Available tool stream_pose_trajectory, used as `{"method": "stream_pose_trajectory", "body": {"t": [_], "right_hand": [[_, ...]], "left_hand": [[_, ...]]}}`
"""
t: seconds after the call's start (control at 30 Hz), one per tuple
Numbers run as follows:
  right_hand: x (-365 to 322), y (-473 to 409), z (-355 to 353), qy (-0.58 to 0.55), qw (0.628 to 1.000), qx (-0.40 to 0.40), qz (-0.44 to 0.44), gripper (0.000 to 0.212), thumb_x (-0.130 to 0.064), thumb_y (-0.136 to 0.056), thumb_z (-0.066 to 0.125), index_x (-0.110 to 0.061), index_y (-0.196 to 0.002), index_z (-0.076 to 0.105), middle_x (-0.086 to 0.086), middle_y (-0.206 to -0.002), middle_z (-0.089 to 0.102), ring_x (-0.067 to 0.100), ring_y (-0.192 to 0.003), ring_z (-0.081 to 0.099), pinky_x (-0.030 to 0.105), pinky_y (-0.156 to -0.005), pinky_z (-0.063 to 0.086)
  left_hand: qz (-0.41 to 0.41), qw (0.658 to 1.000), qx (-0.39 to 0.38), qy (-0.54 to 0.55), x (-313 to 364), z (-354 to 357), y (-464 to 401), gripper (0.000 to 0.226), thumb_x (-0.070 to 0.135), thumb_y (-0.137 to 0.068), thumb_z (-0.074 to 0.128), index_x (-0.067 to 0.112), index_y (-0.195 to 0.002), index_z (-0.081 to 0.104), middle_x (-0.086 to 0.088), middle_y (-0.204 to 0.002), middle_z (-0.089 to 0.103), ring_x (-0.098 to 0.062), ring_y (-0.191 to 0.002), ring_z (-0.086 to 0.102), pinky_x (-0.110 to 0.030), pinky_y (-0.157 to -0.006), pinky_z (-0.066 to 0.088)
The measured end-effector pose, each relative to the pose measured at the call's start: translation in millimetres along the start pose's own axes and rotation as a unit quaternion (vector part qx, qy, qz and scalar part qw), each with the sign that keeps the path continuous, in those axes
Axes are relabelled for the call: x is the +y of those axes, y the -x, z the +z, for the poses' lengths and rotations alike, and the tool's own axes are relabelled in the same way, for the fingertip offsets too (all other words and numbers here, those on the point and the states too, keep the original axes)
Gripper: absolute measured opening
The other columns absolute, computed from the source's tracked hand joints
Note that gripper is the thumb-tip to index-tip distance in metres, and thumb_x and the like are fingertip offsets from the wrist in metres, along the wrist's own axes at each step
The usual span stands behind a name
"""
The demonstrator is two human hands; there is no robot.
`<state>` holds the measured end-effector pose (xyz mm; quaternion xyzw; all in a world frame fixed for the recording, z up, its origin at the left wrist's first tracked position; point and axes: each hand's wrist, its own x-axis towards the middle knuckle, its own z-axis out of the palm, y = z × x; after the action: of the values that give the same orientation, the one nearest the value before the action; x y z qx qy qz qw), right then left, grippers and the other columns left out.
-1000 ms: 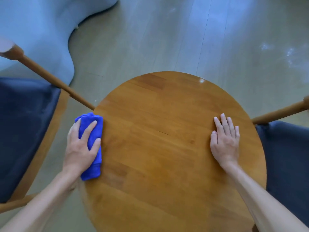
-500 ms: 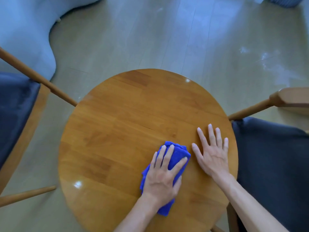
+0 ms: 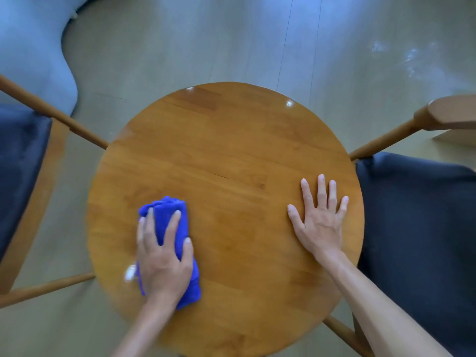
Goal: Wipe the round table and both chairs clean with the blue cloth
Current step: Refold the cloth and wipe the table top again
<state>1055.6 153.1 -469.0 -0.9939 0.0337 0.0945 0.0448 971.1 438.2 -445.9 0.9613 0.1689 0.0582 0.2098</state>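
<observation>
L hand (image 3: pixel 164 264) presses folded blue microfibre cloth (image 3: pixel 170 217) flat near left edge of round wooden tabletop (image 3: pixel 226 150), fingers spread over it. R hand (image 3: pixel 320 222) flat near right edge, fingers apart. Navy-cushioned wooden chairs w/ one each side: left chair (image 3: pixel 20 161), right chair (image 3: pixel 417 217).

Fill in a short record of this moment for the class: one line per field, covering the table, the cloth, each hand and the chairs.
Table: round wooden table, glossy top
Cloth: folded blue cloth, on the table's left part
Left hand: left hand presses flat on the cloth
Right hand: right hand flat on the bare top, fingers spread
Chairs: wooden chairs with dark blue cushions, left chair, right chair
</observation>
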Motion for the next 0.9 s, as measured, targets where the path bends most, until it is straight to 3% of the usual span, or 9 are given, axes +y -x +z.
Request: {"method": "stream_pose_trajectory", "body": {"t": [0.13, 0.27, 0.33, 0.43, 0.5, 0.57, 0.7, 0.9], "right_hand": [[0.8, 0.1, -4.3, -0.018, 1.000, 0.007, -0.005, 0.068, -0.057, -0.090, 0.014, -0.028, -0.151, 0.021, 0.007, -0.161, 0.007, 0.029, -0.148, 0.002, 0.060, -0.115, 0.004], [1.5, 0.8, -3.7, -0.029, 0.999, 0.016, -0.009, 0.068, -0.056, -0.091, 0.014, -0.028, -0.151, 0.023, 0.007, -0.161, 0.007, 0.028, -0.148, 0.001, 0.059, -0.116, 0.003], [1.9, 1.4, -2.2, -0.029, 0.999, 0.017, -0.013, 0.068, -0.057, -0.091, 0.014, -0.027, -0.152, 0.022, 0.007, -0.161, 0.006, 0.028, -0.148, 0.000, 0.058, -0.116, 0.002], [1.3, 1.2, -1.1, -0.030, 0.999, 0.031, -0.012, 0.068, -0.057, -0.092, 0.016, -0.025, -0.151, 0.024, 0.008, -0.161, 0.009, 0.030, -0.148, 0.003, 0.060, -0.115, 0.004], [1.0, 1.9, -1.0, -0.028, 0.999, 0.032, -0.008, 0.068, -0.056, -0.092, 0.016, -0.024, -0.151, 0.025, 0.010, -0.161, 0.010, 0.031, -0.147, 0.005, 0.061, -0.114, 0.005], [0.8, 2.2, -1.5, -0.018, 0.999, 0.028, -0.006, 0.068, -0.056, -0.092, 0.016, -0.024, -0.152, 0.024, 0.010, -0.160, 0.009, 0.032, -0.147, 0.005, 0.062, -0.114, 0.006], [-0.4, 1.6, -1.2, -0.005, 1.000, 0.018, -0.003, 0.068, -0.056, -0.092, 0.014, -0.025, -0.152, 0.019, 0.009, -0.161, 0.005, 0.031, -0.148, 0.001, 0.061, -0.115, 0.004], [4.5, 1.4, 1.0, -0.012, 1.000, 0.022, -0.006, 0.069, -0.058, -0.091, 0.014, -0.025, -0.152, 0.021, 0.009, -0.161, 0.007, 0.030, -0.148, 0.003, 0.060, -0.115, 0.005]], "left_hand": [[0.220, 0.969, -0.101, 0.050, 110.4, 43.1, 83.2, 0.059, 0.035, -0.081, 0.056, 0.034, -0.139, 0.048, -0.008, -0.157, 0.026, -0.033, -0.144, 0.025, -0.050, -0.106, 0.038], [0.324, 0.935, -0.125, 0.077, 76.4, 38.7, 75.3, 0.060, 0.029, -0.081, 0.062, 0.034, -0.139, 0.048, -0.007, -0.155, 0.030, -0.029, -0.145, 0.024, -0.047, -0.110, 0.035], [0.287, 0.950, -0.109, 0.057, 18.2, 12.6, 52.2, 0.055, 0.028, -0.082, 0.061, 0.029, -0.137, 0.053, -0.010, -0.153, 0.033, -0.031, -0.143, 0.028, -0.044, -0.113, 0.031], [0.091, 0.995, -0.046, 0.019, -79.6, -34.6, 5.9, 0.054, 0.034, -0.082, 0.053, 0.016, -0.133, 0.056, -0.016, -0.149, 0.034, -0.037, -0.138, 0.033, -0.041, -0.116, 0.025], [-0.055, 0.998, -0.005, 0.037, -112.4, -55.0, -6.3, 0.061, 0.040, -0.081, 0.046, 0.013, -0.135, 0.054, -0.017, -0.150, 0.030, -0.036, -0.138, 0.030, -0.045, -0.116, 0.022], [-0.118, 0.992, 0.022, 0.043, -109.5, -51.6, 5.1, 0.060, 0.038, -0.081, 0.045, 0.013, -0.136, 0.053, -0.017, -0.152, 0.026, -0.033, -0.140, 0.026, -0.051, -0.115, 0.024], [-0.038, 0.999, 0.011, 0.028, -32.0, -15.4, 89.4, 0.051, 0.030, -0.083, 0.050, 0.016, -0.131, 0.058, -0.017, -0.151, 0.030, -0.037, -0.141, 0.026, -0.052, -0.109, 0.033], [0.179, 0.974, -0.110, 0.086, 122.4, 41.7, 173.2, 0.053, 0.031, -0.067, 0.059, 0.039, -0.118, 0.067, -0.009, -0.133, 0.057, -0.030, -0.132, 0.046, -0.041, -0.093, 0.051]]}}
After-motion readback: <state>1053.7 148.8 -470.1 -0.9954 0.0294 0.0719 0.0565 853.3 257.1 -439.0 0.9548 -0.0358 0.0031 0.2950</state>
